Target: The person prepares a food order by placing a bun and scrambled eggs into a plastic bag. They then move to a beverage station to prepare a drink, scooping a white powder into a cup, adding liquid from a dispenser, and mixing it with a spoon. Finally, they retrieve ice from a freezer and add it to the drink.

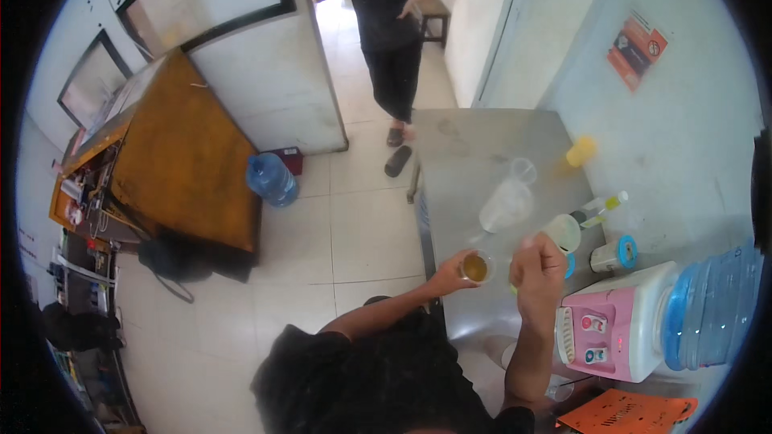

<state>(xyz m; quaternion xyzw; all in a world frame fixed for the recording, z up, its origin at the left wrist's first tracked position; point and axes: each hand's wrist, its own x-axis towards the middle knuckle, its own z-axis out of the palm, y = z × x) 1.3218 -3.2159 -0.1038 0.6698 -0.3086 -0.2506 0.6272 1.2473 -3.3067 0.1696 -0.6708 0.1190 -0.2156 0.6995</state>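
My left hand (451, 272) is wrapped around a clear plastic cup (476, 267) of yellow-brown liquid, above the near side of a stainless steel table (449, 193). To its right my right hand (537, 268) is raised with its fingers curled. Whether anything is inside those fingers is hidden. Just beyond the right hand shows a pale green container (564, 233), and I cannot tell whether they touch. Further up the table lies a bundle of translucent plastic cups (506, 205). A white canister with a blue lid (614, 254) stands or lies near the wall.
A pink and white water dispenser (609, 325) with a blue bottle (711, 313) is at right. A yellow cup (581, 151) and a bottle (603, 208) are along the wall. Past the table stands a person (392, 12). A wooden counter (181, 163) and a water jug (272, 179) are left.
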